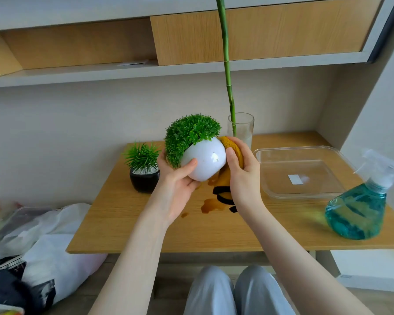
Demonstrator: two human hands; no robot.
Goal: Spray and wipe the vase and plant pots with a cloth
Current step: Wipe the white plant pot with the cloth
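wall (77, 114): plain beige, at 12 o'clock behind bench | bench (146, 228): light wood-grain top, centre | shelf (123, 72): grey, above, wood-panelled back, wooden box (255, 35) at 1 o'clock | floor (127, 267): wood-tone, at 6 o'clock | plastic bags (43, 246): piled at 8 o'clock | light: soft, even

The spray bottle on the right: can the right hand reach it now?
Probably not at once: the right hand grips the yellow cloth against the white pot. The spray bottle stands unobstructed on the table.
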